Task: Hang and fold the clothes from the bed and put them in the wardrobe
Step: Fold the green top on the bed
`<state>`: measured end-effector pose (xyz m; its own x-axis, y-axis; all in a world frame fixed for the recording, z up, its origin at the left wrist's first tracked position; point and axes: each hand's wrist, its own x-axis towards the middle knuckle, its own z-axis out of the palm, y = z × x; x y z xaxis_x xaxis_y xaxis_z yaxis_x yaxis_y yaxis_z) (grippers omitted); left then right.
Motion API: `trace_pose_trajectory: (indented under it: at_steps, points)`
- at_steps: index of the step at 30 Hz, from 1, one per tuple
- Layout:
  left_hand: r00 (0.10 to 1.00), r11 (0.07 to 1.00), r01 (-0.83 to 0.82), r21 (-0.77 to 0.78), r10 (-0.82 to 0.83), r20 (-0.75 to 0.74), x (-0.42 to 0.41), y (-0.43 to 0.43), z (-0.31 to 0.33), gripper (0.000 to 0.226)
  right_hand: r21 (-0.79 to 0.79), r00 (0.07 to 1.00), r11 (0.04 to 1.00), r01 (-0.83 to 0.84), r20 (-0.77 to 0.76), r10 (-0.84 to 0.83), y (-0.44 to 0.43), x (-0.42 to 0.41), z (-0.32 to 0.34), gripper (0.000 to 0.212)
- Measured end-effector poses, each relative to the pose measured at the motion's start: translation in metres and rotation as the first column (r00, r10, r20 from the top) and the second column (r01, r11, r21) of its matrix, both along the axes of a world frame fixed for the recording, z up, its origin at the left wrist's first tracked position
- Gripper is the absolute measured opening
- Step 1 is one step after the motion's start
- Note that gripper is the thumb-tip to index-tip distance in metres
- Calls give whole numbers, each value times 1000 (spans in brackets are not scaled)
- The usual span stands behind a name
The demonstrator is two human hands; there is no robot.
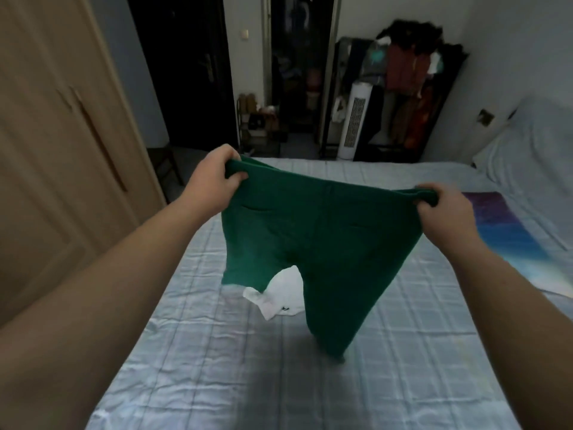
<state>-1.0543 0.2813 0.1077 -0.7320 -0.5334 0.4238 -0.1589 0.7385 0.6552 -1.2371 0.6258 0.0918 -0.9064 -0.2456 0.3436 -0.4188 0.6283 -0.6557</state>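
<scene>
I hold green trousers (322,231) stretched out by the waistband above the bed (217,367). My left hand (214,178) grips the waistband's left end, and my right hand (446,215) grips its right end. The longer leg hangs down until its tip touches the sheet; the other leg looks shorter or folded up. Behind the trousers a white garment (279,296) lies on the bed, partly hidden. The beige wardrobe (55,135) stands at the left with its doors closed.
A blue and purple cloth (508,231) lies on the bed's right side, with white bedding (533,144) beyond it. Past the bed stand a white tower fan (353,122), a dark rack of hanging clothes (412,97) and an open dark doorway (297,72).
</scene>
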Motion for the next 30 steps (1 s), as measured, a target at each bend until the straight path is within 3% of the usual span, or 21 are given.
trace_pose_trajectory:
  at_steps: [4, 8, 12, 15, 17, 23, 30]
  points:
    - [998, 999, 11, 48, -8, -59, 14, 36, 19, 30, 46, 997, 998, -52, 53, 49, 32, -9, 15, 13]
    - [998, 987, -47, 157, 38, 57, 27, 52, 37, 36, -142, 981, 985, -96, 156, 118, 44, -11, 24, 4]
    - [995, 963, -16, 270, -12, 103, 38, 63, 48, 10, -297, 960, 941, -159, 175, 217, 47, -6, 33, 7]
    - [981, 798, 183, 575, -187, -53, 45, 65, 52, 10, -450, 936, 868, -213, 161, 313, 52, -5, 38, 11]
    - [958, 668, 263, 696, -266, -107, 48, 65, 57, 18, -519, 914, 824, -228, 177, 365, 58, -9, 41, 11]
    - [924, 598, 323, 733, -368, -107, 51, 63, 67, 18, -649, 818, 723, -236, 269, 508, 63, -20, 46, 27]
    - [912, 519, 346, 782, -381, -151, 48, 55, 64, 43, -703, 712, 666, -249, 333, 618, 62, -24, 41, 33]
